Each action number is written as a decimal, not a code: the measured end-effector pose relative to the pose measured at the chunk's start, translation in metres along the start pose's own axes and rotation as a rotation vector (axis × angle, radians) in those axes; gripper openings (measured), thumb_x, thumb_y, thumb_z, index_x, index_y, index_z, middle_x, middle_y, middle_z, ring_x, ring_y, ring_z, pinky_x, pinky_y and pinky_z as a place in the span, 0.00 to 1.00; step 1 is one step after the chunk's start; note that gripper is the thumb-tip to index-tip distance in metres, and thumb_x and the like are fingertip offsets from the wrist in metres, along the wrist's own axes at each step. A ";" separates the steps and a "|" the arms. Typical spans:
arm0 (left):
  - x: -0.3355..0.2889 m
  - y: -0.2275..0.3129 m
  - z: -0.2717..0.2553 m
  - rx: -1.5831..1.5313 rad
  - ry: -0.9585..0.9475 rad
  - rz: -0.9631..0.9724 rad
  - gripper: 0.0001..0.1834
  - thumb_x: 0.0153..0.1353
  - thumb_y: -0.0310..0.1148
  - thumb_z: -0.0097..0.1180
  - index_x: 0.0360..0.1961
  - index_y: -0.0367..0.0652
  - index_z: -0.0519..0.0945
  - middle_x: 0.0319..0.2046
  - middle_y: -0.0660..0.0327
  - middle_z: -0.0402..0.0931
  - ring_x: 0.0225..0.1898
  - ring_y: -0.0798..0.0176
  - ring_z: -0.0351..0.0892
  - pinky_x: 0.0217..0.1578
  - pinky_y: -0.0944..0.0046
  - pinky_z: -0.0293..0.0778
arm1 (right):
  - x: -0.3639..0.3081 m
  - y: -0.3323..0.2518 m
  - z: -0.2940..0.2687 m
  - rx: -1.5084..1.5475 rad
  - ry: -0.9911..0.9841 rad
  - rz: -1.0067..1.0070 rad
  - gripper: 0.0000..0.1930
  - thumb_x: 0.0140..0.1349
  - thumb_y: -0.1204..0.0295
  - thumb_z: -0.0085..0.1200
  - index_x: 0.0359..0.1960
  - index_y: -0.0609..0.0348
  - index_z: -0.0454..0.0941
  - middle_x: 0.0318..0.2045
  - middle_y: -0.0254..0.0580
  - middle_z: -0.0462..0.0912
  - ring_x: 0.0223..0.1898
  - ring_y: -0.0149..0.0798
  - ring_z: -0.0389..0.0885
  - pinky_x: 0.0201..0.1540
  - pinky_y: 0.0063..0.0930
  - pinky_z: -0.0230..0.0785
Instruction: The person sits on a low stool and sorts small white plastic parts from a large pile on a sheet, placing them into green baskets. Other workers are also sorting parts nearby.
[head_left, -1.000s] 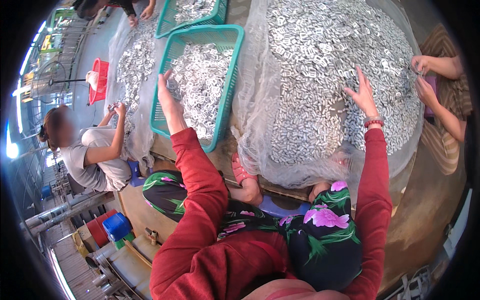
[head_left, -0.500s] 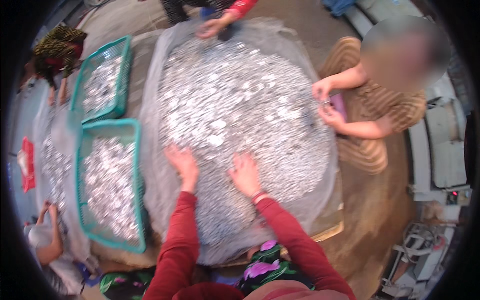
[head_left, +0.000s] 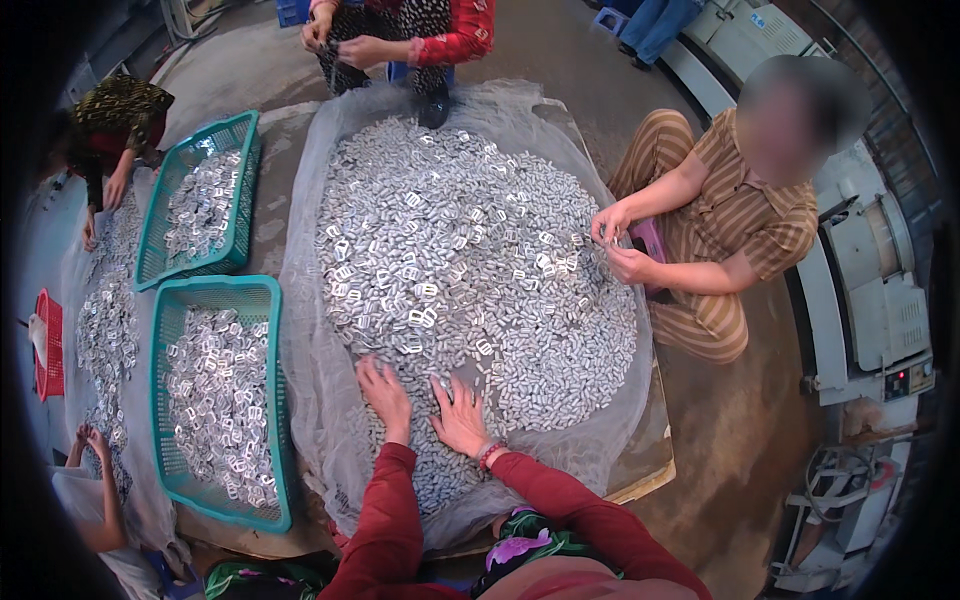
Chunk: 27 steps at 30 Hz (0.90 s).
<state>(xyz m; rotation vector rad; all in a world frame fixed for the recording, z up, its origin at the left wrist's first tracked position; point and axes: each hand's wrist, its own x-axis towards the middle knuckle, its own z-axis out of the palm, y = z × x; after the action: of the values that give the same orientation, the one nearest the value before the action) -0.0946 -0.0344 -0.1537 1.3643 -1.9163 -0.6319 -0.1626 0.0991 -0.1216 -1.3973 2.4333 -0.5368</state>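
Note:
A broad heap of small grey pellets (head_left: 560, 375) is spread over a pale mesh sheet (head_left: 300, 330). Flat silvery buckles (head_left: 423, 318) with slots lie scattered through it, mostly in the middle and far left. My left hand (head_left: 386, 400) rests on the heap's near left part, its fingers stretched out and apart. Beside it, my right hand (head_left: 461, 420), with a beaded bracelet at the wrist, lies palm down with fingers spread. Both hands touch the pellets, and neither grips anything I can see. What lies under the palms is hidden.
Two green baskets of buckles, a near one (head_left: 160, 400) and a far one (head_left: 250, 190), stand left of the sheet. A person in stripes (head_left: 690, 230) sits at the right; another in red sleeves (head_left: 450, 45) sits opposite. Others work at a second heap (head_left: 108, 310). Machines (head_left: 880, 290) line the right.
Both my hands have drawn back toward me over the heap and come closer together. The person opposite has pulled a hand off the heap and now holds both hands together above the knees.

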 end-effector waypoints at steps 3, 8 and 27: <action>-0.025 0.015 -0.015 -0.065 -0.165 0.068 0.16 0.57 0.31 0.47 0.47 0.38 0.69 0.46 0.46 0.66 0.50 0.46 0.64 0.51 0.53 0.60 | -0.011 -0.001 0.007 0.009 -0.033 0.016 0.34 0.51 0.67 0.53 0.60 0.52 0.54 0.51 0.61 0.60 0.51 0.60 0.62 0.52 0.51 0.57; -0.076 0.036 -0.038 -0.193 -0.541 0.099 0.18 0.53 0.36 0.52 0.45 0.41 0.72 0.44 0.48 0.67 0.48 0.46 0.66 0.49 0.55 0.64 | -0.012 0.017 0.005 0.409 -0.086 0.147 0.32 0.47 0.75 0.52 0.58 0.57 0.58 0.47 0.66 0.66 0.47 0.62 0.67 0.50 0.47 0.61; -0.040 0.070 -0.119 -1.214 -0.577 -0.492 0.21 0.60 0.30 0.49 0.54 0.38 0.64 0.45 0.58 0.71 0.45 0.65 0.72 0.39 0.64 0.72 | 0.048 -0.105 -0.221 0.312 -0.756 -0.182 0.20 0.49 0.77 0.51 0.46 0.69 0.71 0.36 0.53 0.77 0.29 0.40 0.82 0.27 0.29 0.78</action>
<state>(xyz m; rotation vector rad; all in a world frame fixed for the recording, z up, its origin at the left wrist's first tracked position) -0.0376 0.0268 -0.0372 0.8120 -1.0458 -2.1509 -0.1988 0.0475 0.1200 -1.3656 1.5678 -0.3204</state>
